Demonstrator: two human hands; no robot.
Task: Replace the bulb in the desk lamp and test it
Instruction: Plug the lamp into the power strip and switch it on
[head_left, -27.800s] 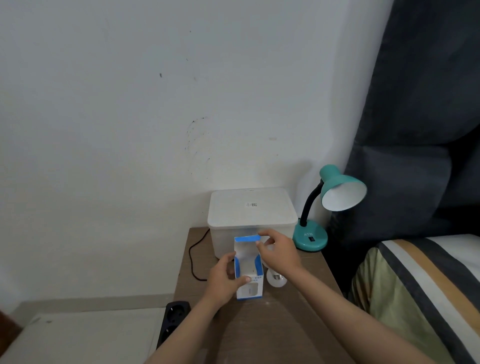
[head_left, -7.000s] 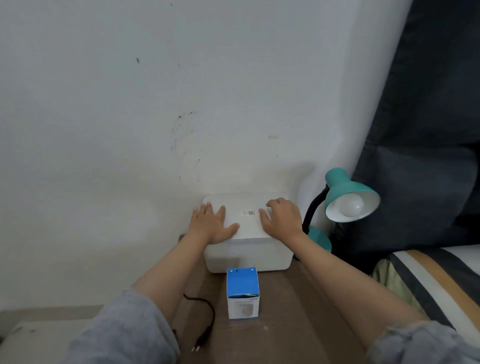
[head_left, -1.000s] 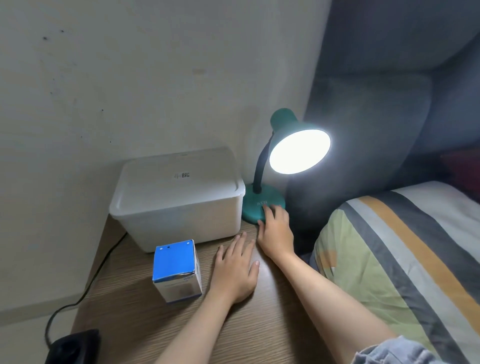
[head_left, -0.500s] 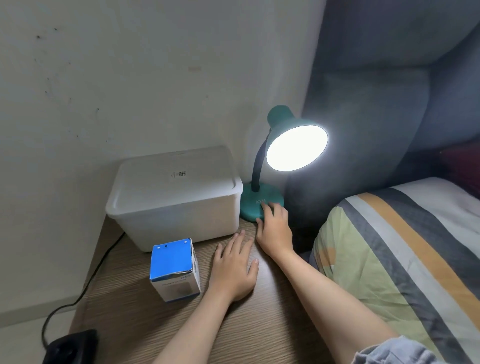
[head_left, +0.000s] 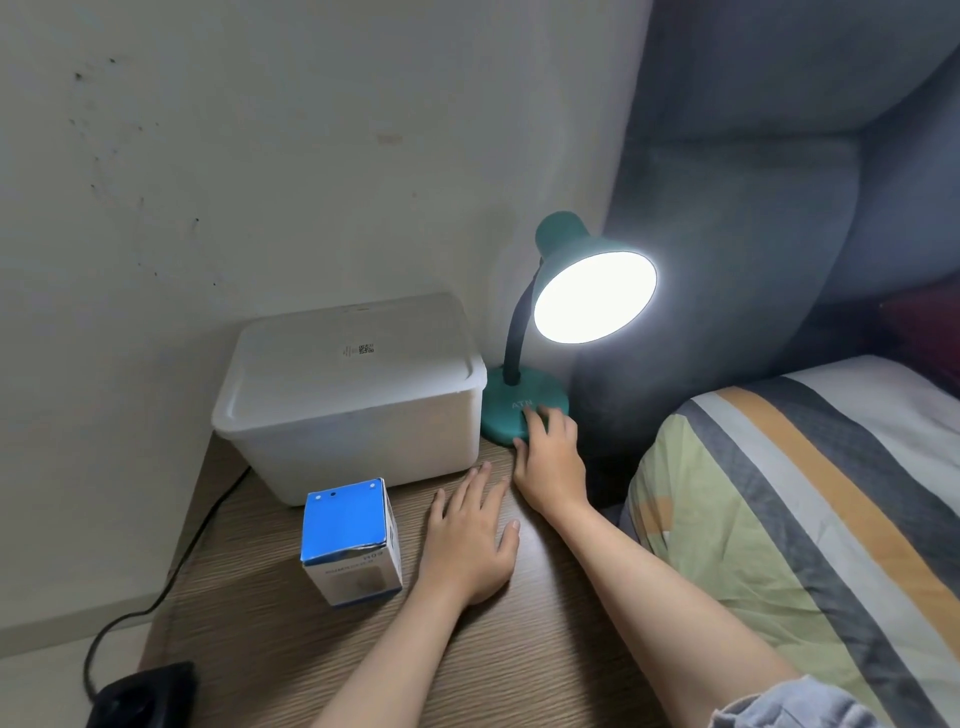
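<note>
Lower left corner of the frame: a black socket block lies at the table's edge, with a black cable running from it up along the left side of the wooden table toward the wall.

Centre left: a white lidded plastic box stands at the back of the table against the wall, lid on, a small printed label on top. In front of it, apart from it, stands a bulb carton with a blue top and white sides, closed.

Lower centre: the left hand lies flat on the tabletop, palm down, fingers spread, gripping nothing. It sits just beside the carton, not touching it.

Centre right: the right hand rests with loosely extended fingertips on the front of the desk lamp base; it is not closed around anything. The switch itself is hidden beneath the fingers.

The teal desk lamp stands at the back right corner of the table, just beside the white box. Its shade faces the camera and is lit; the glare fills the shade opening, so the bulb cannot be made out.

Right of the frame: a striped bedcover lies alongside the table, with a dark curtain behind the lamp.
</note>
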